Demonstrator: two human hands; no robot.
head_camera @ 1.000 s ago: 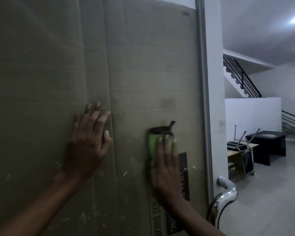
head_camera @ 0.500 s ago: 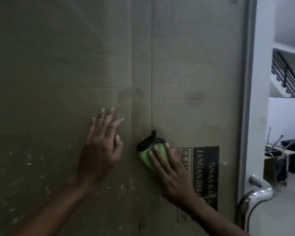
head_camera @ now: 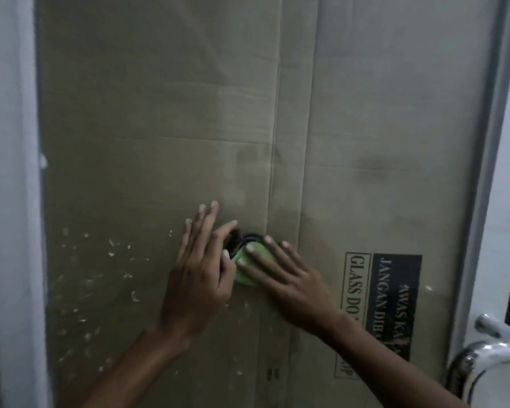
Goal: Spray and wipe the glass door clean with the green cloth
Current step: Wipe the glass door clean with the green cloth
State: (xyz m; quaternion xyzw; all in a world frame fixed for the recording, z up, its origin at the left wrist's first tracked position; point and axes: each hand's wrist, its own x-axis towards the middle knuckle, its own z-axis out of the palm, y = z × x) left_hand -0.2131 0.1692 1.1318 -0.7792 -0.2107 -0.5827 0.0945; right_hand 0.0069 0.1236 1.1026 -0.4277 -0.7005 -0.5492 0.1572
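Green cloth [head_camera: 249, 267] flat on the glass door [head_camera: 159, 113], low centre, black trim at its top edge. My right hand [head_camera: 295, 285] presses it, fingers straight and spread. My left hand [head_camera: 196, 279] touches the cloth's left edge, fingers straight, flat on the pane. White flecks [head_camera: 100, 260] left of it. Printed label [head_camera: 386, 304] right, chrome handle [head_camera: 489, 346] beyond.

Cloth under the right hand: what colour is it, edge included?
Bright green cloth with a dark, near-black edge, pressed flat by the right hand; head view.
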